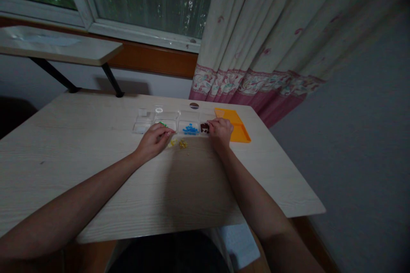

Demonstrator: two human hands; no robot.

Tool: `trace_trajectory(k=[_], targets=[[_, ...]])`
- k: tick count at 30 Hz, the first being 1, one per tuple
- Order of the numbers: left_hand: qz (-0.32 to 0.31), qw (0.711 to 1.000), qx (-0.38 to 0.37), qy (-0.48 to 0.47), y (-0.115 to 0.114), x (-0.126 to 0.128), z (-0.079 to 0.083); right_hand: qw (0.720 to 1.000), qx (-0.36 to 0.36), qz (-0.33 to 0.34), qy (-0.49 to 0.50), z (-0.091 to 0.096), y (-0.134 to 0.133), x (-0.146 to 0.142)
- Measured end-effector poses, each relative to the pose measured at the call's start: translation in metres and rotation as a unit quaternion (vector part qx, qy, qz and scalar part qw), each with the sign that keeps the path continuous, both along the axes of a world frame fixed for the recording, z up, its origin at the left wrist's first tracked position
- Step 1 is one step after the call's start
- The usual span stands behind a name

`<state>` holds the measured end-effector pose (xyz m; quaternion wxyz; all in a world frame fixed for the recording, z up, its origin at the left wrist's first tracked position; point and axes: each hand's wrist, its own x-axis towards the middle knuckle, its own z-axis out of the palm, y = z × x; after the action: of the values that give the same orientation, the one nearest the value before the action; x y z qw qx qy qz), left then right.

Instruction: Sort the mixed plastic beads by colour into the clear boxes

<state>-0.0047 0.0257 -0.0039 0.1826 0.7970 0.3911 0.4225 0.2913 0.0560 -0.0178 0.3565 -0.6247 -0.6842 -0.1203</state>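
Note:
My left hand (156,140) is closed in a pinch in front of a clear plastic box holding small green pieces (163,124). Whatever is between its fingertips is too small to name. My right hand (221,131) is also closed, its fingertips at a clear box of dark brown pieces (204,128); what they hold, if anything, is hidden. Between the hands, small blue pieces (190,129) fill part of another clear box. Nearer me, pale yellow pieces (173,142) and a small heap of gold-yellow pieces (183,144) lie loose on the table.
An orange tray (244,133) sits right of my right hand. Clear boxes with open lids (141,128) stand in a row at the back of the wooden table (112,187). Behind are a round table hole (194,105), a raised shelf (92,53), a curtain (243,51) and a window.

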Motion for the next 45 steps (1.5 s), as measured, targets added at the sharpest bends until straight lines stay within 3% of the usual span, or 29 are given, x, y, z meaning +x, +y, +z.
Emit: trace_trajectory(k=[6,12,20,27,40,45], targets=[[0.007,0.996,0.051,0.076,-0.001,-0.002,0.001,1.0,0.016,0.014,-0.009,0.003,-0.001,-0.003],[-0.052,0.973,0.075,0.211,0.0,-0.005,0.003,0.999,0.032,0.039,-0.012,0.006,-0.007,-0.013],[-0.03,0.952,0.102,0.287,-0.008,-0.006,0.011,0.995,0.034,0.091,-0.038,0.01,-0.014,-0.027],[-0.001,0.946,0.091,0.311,-0.007,-0.005,0.007,0.989,0.025,0.135,-0.048,0.011,-0.019,-0.033],[0.026,0.957,0.06,0.284,-0.01,0.001,0.005,0.984,-0.013,0.158,-0.078,0.015,-0.022,-0.038],[0.017,0.96,0.048,0.275,-0.01,0.003,0.003,0.969,-0.024,0.22,-0.105,0.017,-0.025,-0.043]])
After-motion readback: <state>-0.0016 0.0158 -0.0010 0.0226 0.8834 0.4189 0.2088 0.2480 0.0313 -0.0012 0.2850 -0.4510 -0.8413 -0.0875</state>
